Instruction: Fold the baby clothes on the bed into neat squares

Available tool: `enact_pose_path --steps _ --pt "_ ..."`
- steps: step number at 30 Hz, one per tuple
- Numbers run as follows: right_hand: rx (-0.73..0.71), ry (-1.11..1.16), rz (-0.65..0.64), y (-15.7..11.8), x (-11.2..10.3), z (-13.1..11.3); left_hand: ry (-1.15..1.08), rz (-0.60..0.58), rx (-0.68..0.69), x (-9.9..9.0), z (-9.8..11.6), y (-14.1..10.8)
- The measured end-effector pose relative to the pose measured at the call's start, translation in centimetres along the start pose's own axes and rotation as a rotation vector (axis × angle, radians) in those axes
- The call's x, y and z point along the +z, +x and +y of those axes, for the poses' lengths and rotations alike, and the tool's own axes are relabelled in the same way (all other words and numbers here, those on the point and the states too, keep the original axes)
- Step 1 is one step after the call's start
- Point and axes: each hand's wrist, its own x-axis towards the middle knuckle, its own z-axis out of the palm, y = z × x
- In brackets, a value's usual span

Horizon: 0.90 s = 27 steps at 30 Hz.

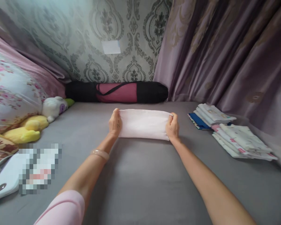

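Observation:
A pale pink folded cloth is stretched out between my two hands over the grey bed sheet. At its left end my left hand is closed, thumb on top, gripping the edge near the upper corner. My right hand pinches the opposite end, also near the upper corner. The cloth hangs as a wide rectangle with its lower edge close to the sheet; whether it touches cannot be told. A light bangle circles my left wrist.
Folded cloths lie stacked at the right, with more folded cloths behind. A black and maroon long bag lies along the wall. On the left are a white plush toy, a yellow plush toy and a white flat object.

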Motion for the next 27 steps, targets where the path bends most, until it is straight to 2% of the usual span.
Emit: enact_pose_path --steps 9,13,16,19,27 --pt "0.084 -0.264 -0.215 1.8 2.0 0.8 0.157 -0.164 -0.024 2.3 -1.1 0.4" --pt "0.113 -0.368 -0.325 1.8 2.8 1.3 0.287 -0.348 -0.054 2.8 -1.6 0.3" --pt "0.137 -0.410 -0.360 1.9 3.2 1.4 0.386 -0.453 -0.088 3.0 -1.7 0.5" --pt "0.161 -0.418 -0.374 2.2 3.4 1.5 0.468 -0.486 -0.119 3.1 -1.5 0.8" --pt "0.198 -0.418 -0.395 2.8 3.7 1.6 0.548 -0.485 -0.111 3.3 -1.2 0.6"
